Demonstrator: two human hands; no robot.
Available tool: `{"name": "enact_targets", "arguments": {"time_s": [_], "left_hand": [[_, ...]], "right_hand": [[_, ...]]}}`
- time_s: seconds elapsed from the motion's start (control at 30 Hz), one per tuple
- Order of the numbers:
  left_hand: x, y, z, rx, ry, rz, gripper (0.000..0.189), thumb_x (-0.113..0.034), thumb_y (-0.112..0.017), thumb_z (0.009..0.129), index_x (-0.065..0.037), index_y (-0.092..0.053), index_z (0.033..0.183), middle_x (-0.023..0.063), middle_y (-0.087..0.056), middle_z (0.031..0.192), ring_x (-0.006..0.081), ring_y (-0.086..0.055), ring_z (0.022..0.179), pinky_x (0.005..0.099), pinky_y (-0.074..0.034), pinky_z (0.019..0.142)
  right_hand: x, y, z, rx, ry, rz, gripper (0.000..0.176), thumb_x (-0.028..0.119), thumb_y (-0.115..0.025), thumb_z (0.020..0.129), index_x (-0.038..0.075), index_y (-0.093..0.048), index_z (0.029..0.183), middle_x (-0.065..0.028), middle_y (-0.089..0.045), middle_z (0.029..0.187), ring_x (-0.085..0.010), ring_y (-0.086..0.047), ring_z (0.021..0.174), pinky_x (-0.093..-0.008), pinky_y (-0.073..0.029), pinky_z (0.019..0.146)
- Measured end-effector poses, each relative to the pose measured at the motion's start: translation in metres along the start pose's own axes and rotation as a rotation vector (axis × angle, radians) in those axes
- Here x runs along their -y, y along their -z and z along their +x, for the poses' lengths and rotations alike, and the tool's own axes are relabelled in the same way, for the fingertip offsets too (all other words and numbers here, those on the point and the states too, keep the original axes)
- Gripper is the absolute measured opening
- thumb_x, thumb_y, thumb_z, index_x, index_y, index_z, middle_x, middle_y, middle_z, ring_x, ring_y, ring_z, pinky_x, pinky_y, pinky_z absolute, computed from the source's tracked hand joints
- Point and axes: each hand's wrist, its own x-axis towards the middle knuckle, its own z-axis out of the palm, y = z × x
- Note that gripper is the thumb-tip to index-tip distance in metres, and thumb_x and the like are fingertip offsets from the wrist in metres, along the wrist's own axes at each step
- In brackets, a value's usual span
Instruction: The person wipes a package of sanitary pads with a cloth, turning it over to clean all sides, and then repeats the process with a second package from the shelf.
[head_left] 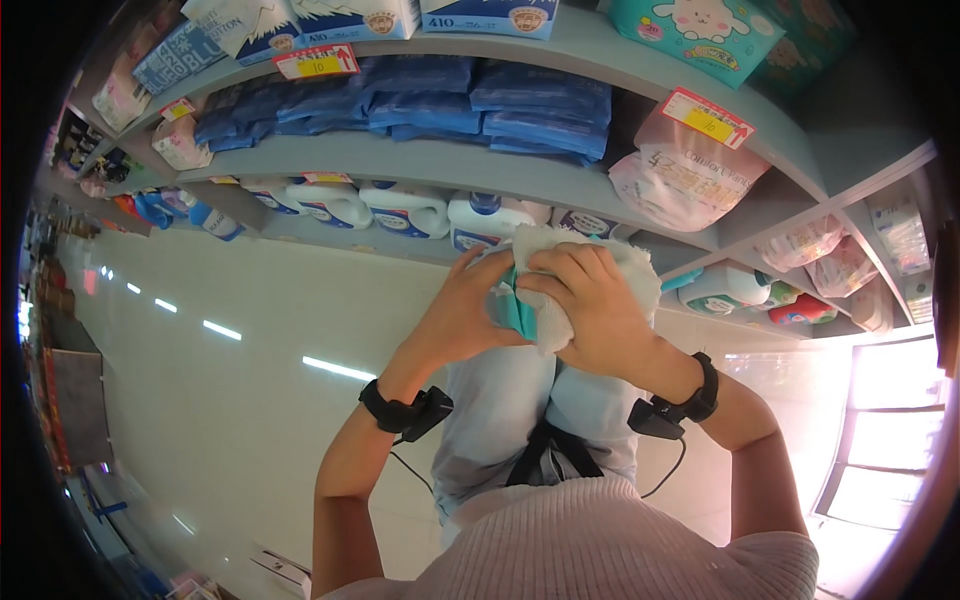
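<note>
My left hand [462, 312] is closed around the left side of a teal item [522, 314], partly see-through at its left edge. Its kind cannot be made out, as my fingers and a cloth cover most of it. My right hand [612, 322] grips a white textured cloth [638, 270] and presses it against the item's right side. Part of the cloth spreads out beyond my right knuckles. Both hands are close together above my knees, just in front of the lower shelf. Each wrist wears a black strap with a small device.
Shelves [430, 162] curve across the front, holding blue packets [420, 95], white detergent jugs [408, 210] and a pink-white pack [690, 185]. Tissue boxes [490, 18] stand higher up. More bottles [725, 288] fill the right-hand lower shelf. Shiny floor [250, 300] lies left.
</note>
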Motion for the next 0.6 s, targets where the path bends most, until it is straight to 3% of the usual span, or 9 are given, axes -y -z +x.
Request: {"name": "enact_targets", "arguments": {"time_s": [0.23,0.33,0.6], "left_hand": [[-0.0023,0.0023,0.0013,0.014,0.015,-0.059,0.077,-0.032,-0.084,0.056,-0.005,-0.053,0.121,0.0120,-0.057,0.122,0.0265,-0.048,0.121,0.0442,-0.022,0.112],[-0.0022,-0.0002,0.0019,-0.045,-0.002,-0.063,0.075,-0.032,-0.084,0.056,-0.005,-0.054,0.119,0.0115,-0.059,0.119,0.0275,-0.050,0.119,0.0442,-0.022,0.112],[0.0022,-0.0010,0.0031,-0.037,-0.047,0.037,0.072,-0.028,-0.082,0.054,-0.005,-0.056,0.117,0.0118,-0.061,0.117,0.0279,-0.052,0.116,0.0444,-0.024,0.112]], "right_hand": [[-0.0058,0.0028,-0.0049,0.142,0.114,0.051,0.052,0.015,-0.072,0.063,0.010,-0.056,0.112,-0.0057,-0.057,0.115,-0.0261,-0.044,0.117,-0.0425,-0.033,0.097],[-0.0017,0.0017,-0.0016,-0.034,0.066,-0.019,0.058,0.014,-0.074,0.061,0.011,-0.052,0.115,-0.0063,-0.057,0.115,-0.0279,-0.042,0.117,-0.0452,-0.031,0.097],[-0.0059,-0.0065,-0.0048,0.096,0.040,0.039,0.058,0.016,-0.074,0.062,0.014,-0.052,0.115,-0.0080,-0.055,0.113,-0.0331,-0.039,0.115,-0.0440,-0.032,0.097]]}}
